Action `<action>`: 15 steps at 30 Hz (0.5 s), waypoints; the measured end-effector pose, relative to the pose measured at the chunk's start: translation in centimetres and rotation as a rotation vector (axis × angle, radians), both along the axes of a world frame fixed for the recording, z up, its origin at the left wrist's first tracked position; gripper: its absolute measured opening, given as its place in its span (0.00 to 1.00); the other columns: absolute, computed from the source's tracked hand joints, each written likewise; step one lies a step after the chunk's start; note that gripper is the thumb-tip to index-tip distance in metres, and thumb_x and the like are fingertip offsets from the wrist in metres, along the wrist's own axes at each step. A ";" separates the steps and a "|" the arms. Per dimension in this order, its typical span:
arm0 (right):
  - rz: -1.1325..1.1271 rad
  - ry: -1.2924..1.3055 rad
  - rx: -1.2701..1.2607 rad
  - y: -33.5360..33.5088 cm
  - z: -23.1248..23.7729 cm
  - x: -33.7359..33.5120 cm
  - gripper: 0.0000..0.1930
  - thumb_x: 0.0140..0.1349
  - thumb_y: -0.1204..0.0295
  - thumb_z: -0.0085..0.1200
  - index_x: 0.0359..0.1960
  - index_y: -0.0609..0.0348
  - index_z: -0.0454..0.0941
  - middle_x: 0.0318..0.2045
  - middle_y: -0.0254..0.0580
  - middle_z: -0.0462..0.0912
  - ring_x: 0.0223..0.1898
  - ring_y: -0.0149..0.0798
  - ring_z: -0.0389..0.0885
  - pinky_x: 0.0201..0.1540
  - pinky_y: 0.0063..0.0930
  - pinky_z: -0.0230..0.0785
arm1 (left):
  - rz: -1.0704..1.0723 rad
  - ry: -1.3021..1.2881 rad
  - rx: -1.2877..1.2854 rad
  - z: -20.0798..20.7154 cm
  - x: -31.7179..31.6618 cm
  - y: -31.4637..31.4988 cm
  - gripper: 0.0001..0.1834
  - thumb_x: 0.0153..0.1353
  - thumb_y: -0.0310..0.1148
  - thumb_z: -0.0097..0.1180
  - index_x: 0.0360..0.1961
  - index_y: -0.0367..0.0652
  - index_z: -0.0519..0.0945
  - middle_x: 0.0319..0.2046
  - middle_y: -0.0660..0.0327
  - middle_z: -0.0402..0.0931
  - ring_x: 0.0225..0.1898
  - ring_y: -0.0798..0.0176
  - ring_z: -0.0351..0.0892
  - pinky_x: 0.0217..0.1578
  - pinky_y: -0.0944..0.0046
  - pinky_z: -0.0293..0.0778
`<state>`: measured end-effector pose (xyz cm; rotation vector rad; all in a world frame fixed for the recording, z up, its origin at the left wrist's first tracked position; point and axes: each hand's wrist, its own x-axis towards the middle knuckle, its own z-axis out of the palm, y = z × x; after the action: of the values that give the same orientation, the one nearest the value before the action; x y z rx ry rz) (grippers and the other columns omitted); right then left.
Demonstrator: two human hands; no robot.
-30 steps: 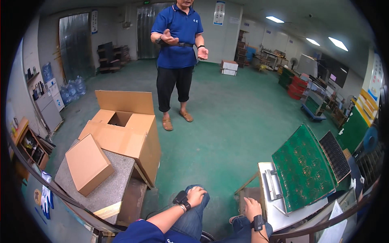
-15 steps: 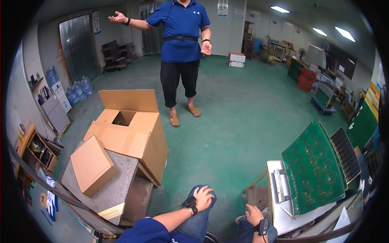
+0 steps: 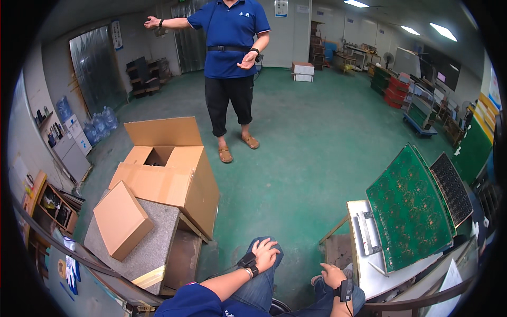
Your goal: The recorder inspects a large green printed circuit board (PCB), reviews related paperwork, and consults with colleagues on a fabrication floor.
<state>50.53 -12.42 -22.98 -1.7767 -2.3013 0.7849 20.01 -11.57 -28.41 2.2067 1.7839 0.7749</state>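
My left hand [image 3: 265,254] lies flat over my left knee in blue jeans, fingers a little apart and holding nothing. My right hand [image 3: 333,276] is by my right leg, close to the white-topped table. Its fingers are loosely bent and partly apart, with no object visible in them. Dark devices are strapped to both of my wrists. On that table a large green circuit-board panel [image 3: 409,208] leans upright, beside a metal bar-shaped fixture [image 3: 368,232]. A closed brown carton [image 3: 122,219] rests on a grey speckled tabletop [image 3: 162,224] to my left.
A tall open cardboard box [image 3: 200,195] stands beyond the grey tabletop. Across the green floor [image 3: 285,164], a person [image 3: 232,47] in a blue shirt faces me. White gloves [image 3: 70,264] hang at far left. A blue trolley [image 3: 420,125] is at far right.
The standing person's outstretched arm has lowered slightly, and their other hand has moved in toward the body. My view has shifted a little. My hands stay nearly in place.
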 end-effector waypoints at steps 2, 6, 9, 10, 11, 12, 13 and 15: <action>0.003 -0.004 -0.005 -0.1 0.4 -0.1 0.18 0.55 0.70 0.51 0.49 0.54 0.74 0.41 0.54 0.78 0.44 0.55 0.76 0.47 0.41 0.69 | 0.006 0.007 -0.006 0.1 0.0 -0.2 0.09 0.50 0.32 0.53 0.32 0.57 0.82 0.51 0.66 0.71 0.61 0.55 0.60 0.59 0.40 0.50; -0.013 0.010 -0.003 -0.1 0.8 -0.3 0.17 0.55 0.71 0.51 0.48 0.55 0.74 0.40 0.55 0.78 0.43 0.55 0.76 0.47 0.41 0.69 | 0.016 -0.004 0.006 0.7 0.0 -0.2 0.09 0.49 0.31 0.53 0.31 0.57 0.82 0.51 0.66 0.72 0.60 0.54 0.61 0.59 0.40 0.51; -0.007 0.014 0.024 -0.1 0.2 -0.1 0.17 0.55 0.72 0.52 0.48 0.56 0.74 0.39 0.55 0.79 0.43 0.55 0.76 0.47 0.41 0.69 | 0.019 -0.027 0.034 0.6 0.0 -0.1 0.08 0.49 0.30 0.54 0.30 0.56 0.83 0.50 0.66 0.73 0.60 0.54 0.61 0.58 0.40 0.51; -0.006 0.019 0.022 -0.1 0.2 -0.1 0.17 0.55 0.72 0.52 0.47 0.56 0.75 0.39 0.55 0.79 0.43 0.55 0.77 0.47 0.41 0.69 | 0.017 -0.028 0.031 0.6 0.0 -0.1 0.08 0.49 0.30 0.54 0.30 0.56 0.83 0.50 0.66 0.73 0.60 0.54 0.61 0.58 0.40 0.51; -0.005 0.025 0.019 -0.2 0.1 -0.1 0.17 0.55 0.72 0.52 0.47 0.57 0.75 0.40 0.55 0.79 0.43 0.55 0.77 0.47 0.41 0.69 | 0.019 -0.024 0.027 0.4 -0.1 -0.1 0.09 0.49 0.30 0.54 0.30 0.56 0.83 0.50 0.66 0.72 0.60 0.54 0.61 0.58 0.40 0.51; -0.007 0.024 0.018 -0.1 0.2 -0.2 0.17 0.55 0.72 0.52 0.47 0.57 0.75 0.40 0.55 0.79 0.43 0.55 0.77 0.47 0.41 0.69 | 0.020 -0.021 0.023 0.3 -0.1 -0.1 0.09 0.49 0.30 0.54 0.30 0.56 0.83 0.50 0.66 0.72 0.60 0.54 0.61 0.58 0.40 0.51; -0.007 0.027 0.022 -0.1 0.3 -0.2 0.17 0.55 0.72 0.52 0.47 0.57 0.75 0.40 0.55 0.79 0.43 0.55 0.77 0.47 0.41 0.70 | 0.019 -0.022 0.021 0.2 -0.2 -0.1 0.09 0.49 0.30 0.54 0.30 0.56 0.83 0.50 0.66 0.72 0.60 0.54 0.61 0.58 0.40 0.51; -0.013 0.029 0.023 -0.2 -0.2 -0.1 0.17 0.55 0.72 0.52 0.47 0.57 0.75 0.40 0.55 0.79 0.43 0.55 0.77 0.47 0.41 0.70 | 0.008 -0.034 -0.008 0.2 -0.2 -0.1 0.09 0.50 0.31 0.53 0.31 0.55 0.82 0.52 0.64 0.71 0.61 0.54 0.59 0.58 0.37 0.50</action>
<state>50.48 -12.62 -23.19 -1.7567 -2.2691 0.7735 19.81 -11.67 -28.20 2.1692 1.7778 0.8013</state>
